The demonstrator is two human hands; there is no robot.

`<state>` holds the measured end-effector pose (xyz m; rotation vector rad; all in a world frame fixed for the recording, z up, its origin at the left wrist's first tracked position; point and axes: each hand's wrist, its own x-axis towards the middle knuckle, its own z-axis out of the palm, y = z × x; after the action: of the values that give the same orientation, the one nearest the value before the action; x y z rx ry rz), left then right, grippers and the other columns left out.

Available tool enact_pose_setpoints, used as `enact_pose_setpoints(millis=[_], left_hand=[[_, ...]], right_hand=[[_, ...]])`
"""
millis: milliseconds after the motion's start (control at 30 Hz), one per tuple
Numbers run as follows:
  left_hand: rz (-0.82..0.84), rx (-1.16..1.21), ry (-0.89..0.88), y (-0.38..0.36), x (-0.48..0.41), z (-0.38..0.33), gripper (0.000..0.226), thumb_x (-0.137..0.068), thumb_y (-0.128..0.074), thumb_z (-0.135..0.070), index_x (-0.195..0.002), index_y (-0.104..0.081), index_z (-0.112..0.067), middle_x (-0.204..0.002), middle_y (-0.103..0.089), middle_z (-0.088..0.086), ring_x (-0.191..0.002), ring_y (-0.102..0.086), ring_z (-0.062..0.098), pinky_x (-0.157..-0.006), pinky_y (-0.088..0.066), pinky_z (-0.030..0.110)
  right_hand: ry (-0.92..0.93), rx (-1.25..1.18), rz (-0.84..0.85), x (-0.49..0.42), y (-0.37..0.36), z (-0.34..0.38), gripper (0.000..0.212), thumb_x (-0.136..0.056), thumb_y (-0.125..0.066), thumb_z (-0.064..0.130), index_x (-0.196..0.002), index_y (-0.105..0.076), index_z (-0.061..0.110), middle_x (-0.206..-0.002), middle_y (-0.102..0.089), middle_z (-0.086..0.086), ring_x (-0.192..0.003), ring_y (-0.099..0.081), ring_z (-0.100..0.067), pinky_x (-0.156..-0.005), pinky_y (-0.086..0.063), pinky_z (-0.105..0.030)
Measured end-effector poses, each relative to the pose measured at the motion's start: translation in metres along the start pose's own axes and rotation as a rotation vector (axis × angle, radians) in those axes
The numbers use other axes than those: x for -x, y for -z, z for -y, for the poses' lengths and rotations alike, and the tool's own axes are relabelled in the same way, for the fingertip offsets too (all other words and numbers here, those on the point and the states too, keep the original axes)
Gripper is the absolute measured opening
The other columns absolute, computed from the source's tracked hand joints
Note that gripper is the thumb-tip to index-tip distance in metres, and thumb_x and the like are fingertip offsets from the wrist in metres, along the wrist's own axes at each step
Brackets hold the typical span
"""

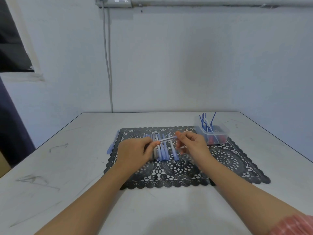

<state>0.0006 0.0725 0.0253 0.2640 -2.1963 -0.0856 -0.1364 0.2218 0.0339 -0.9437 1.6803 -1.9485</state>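
Note:
A pale blue pen barrel (167, 139) is held level above the black lace mat (183, 168). My left hand (135, 151) pinches its left end with curled fingers. My right hand (191, 144) pinches its right end between thumb and fingertips; that hand is blurred. Under the hands several more pale blue and white pen barrels (163, 150) lie side by side on the mat. A clear plastic tub (211, 134) at the mat's far right corner holds several blue refills standing up and red parts at the bottom.
One more pale blue pen barrel (112, 143) lies off the mat's left edge on the grey table (67, 175). A wall stands just behind the table, with a cable running down it. The table's right edge slants near the tub.

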Motion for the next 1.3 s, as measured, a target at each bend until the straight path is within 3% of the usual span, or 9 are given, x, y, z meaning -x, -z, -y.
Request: enact_pose_setpoints(millis=[267, 367, 500, 633, 733, 867, 1000, 1167, 1300], left_hand=[[-0.009, -0.044, -0.026, -0.0051, 0.0001, 0.0051, 0.053, -0.088, -0.037, -0.057, -0.056, -0.055, -0.019, -0.039, -0.043, -0.008, -0.035, -0.043, 0.007, -0.038, -0.036, 0.019], [-0.012, -0.041, -0.025, -0.0047, 0.0001, 0.0054, 0.053, -0.088, -0.037, -0.057, -0.056, -0.056, -0.020, -0.039, -0.042, -0.008, -0.035, -0.043, 0.006, -0.038, -0.036, 0.019], [-0.015, -0.042, -0.022, -0.0035, -0.0001, 0.0056, 0.052, -0.087, -0.037, -0.058, -0.056, -0.055, -0.021, -0.039, -0.041, -0.011, -0.035, -0.044, 0.005, -0.038, -0.035, 0.018], [-0.008, -0.042, -0.020, -0.0014, -0.0006, 0.0044, 0.047, -0.087, -0.038, -0.057, -0.054, -0.048, -0.026, -0.039, -0.035, -0.013, -0.034, -0.041, 0.004, -0.039, -0.026, 0.013], [-0.011, -0.055, -0.029, -0.0023, -0.0009, 0.0047, 0.049, -0.088, -0.038, -0.057, -0.053, -0.049, -0.024, -0.039, -0.034, -0.012, -0.034, -0.040, 0.004, -0.038, -0.028, 0.014], [-0.019, -0.063, -0.038, -0.0038, -0.0010, 0.0051, 0.051, -0.088, -0.039, -0.057, -0.054, -0.054, -0.021, -0.038, -0.040, -0.011, -0.034, -0.042, 0.004, -0.036, -0.034, 0.017], [-0.010, -0.069, -0.032, -0.0036, -0.0013, 0.0059, 0.050, -0.087, -0.039, -0.057, -0.055, -0.054, -0.023, -0.039, -0.037, -0.013, -0.034, -0.040, 0.002, -0.037, -0.031, 0.015], [-0.022, -0.064, -0.041, -0.0042, -0.0012, 0.0064, 0.051, -0.088, -0.039, -0.057, -0.055, -0.055, -0.021, -0.039, -0.041, -0.010, -0.034, -0.042, 0.003, -0.038, -0.033, 0.016], [-0.019, -0.058, -0.044, -0.0038, -0.0011, 0.0065, 0.051, -0.088, -0.039, -0.057, -0.055, -0.056, -0.022, -0.039, -0.042, -0.011, -0.034, -0.042, 0.002, -0.039, -0.028, 0.012]], right_hand=[[-0.079, -0.100, 0.043, -0.0023, 0.0028, -0.0015, 0.025, -0.072, -0.064, 0.023, -0.078, -0.067, -0.001, -0.063, -0.063, -0.006, -0.058, -0.054, -0.018, -0.055, -0.042, -0.029], [-0.069, -0.132, 0.045, -0.0046, 0.0057, -0.0026, 0.008, -0.078, -0.064, 0.007, -0.080, -0.068, 0.001, -0.066, -0.068, -0.007, -0.063, -0.061, -0.016, -0.057, -0.050, -0.023], [-0.078, -0.193, 0.071, -0.0054, 0.0061, -0.0035, 0.026, -0.080, -0.057, -0.012, -0.076, -0.073, 0.008, -0.070, -0.071, -0.007, -0.066, -0.067, -0.013, -0.063, -0.054, -0.019], [-0.103, -0.252, 0.134, -0.0059, 0.0065, -0.0027, 0.017, -0.080, -0.060, 0.001, -0.094, -0.068, 0.001, -0.079, -0.069, -0.011, -0.070, -0.065, -0.018, -0.062, -0.052, -0.025], [-0.123, -0.209, 0.142, -0.0047, 0.0018, -0.0044, 0.021, -0.077, -0.062, 0.017, -0.088, -0.068, 0.000, -0.074, -0.067, -0.010, -0.066, -0.061, -0.018, -0.057, -0.049, -0.022], [-0.072, -0.131, 0.100, -0.0047, 0.0013, -0.0063, 0.007, -0.081, -0.061, 0.002, -0.083, -0.069, 0.003, -0.069, -0.067, -0.008, -0.067, -0.060, -0.017, -0.058, -0.049, -0.020], [-0.051, -0.118, 0.098, -0.0042, 0.0030, -0.0056, 0.025, -0.080, -0.057, -0.013, -0.087, -0.070, 0.007, -0.075, -0.069, -0.005, -0.073, -0.063, -0.017, -0.068, -0.050, -0.025], [-0.108, -0.233, 0.109, -0.0035, 0.0014, -0.0038, 0.015, -0.083, -0.059, 0.005, -0.094, -0.068, 0.000, -0.076, -0.068, -0.009, -0.070, -0.062, -0.017, -0.060, -0.050, -0.022], [-0.092, -0.176, 0.087, -0.0023, 0.0014, -0.0027, 0.011, -0.081, -0.060, 0.003, -0.087, -0.070, 0.001, -0.073, -0.069, -0.010, -0.069, -0.063, -0.017, -0.061, -0.050, -0.021]])
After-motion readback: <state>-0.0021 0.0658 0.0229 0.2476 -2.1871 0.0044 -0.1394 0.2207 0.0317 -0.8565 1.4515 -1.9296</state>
